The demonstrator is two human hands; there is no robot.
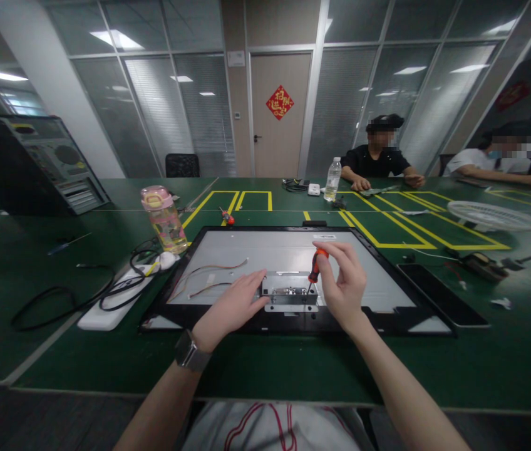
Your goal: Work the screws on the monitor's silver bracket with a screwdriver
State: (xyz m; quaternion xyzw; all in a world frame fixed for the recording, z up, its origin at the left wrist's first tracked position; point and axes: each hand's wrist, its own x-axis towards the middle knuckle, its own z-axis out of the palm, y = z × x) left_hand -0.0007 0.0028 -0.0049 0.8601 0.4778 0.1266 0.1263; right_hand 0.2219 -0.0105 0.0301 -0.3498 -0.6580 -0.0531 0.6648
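Observation:
A screen panel [359, 260] with a black frame lies flat on the table, its pale grey back facing up. On its near middle sits a metal bracket [288, 299]. My right hand [344, 288] grips a red and black screwdriver [314, 269] by the handle, held nearly upright with its tip down at the bracket's right part. My left hand [233, 305] lies flat with fingers stretched, touching the bracket's left end. Thin wires [209, 268] rest on the panel to the left.
Left of the panel are a power strip [119, 299] with black cables and a pink-topped bottle [164, 219]. A computer case [35, 164] stands farther left. A black slab [441, 294] lies to the right. Across the table sit two people [381, 160], near a water bottle [332, 180].

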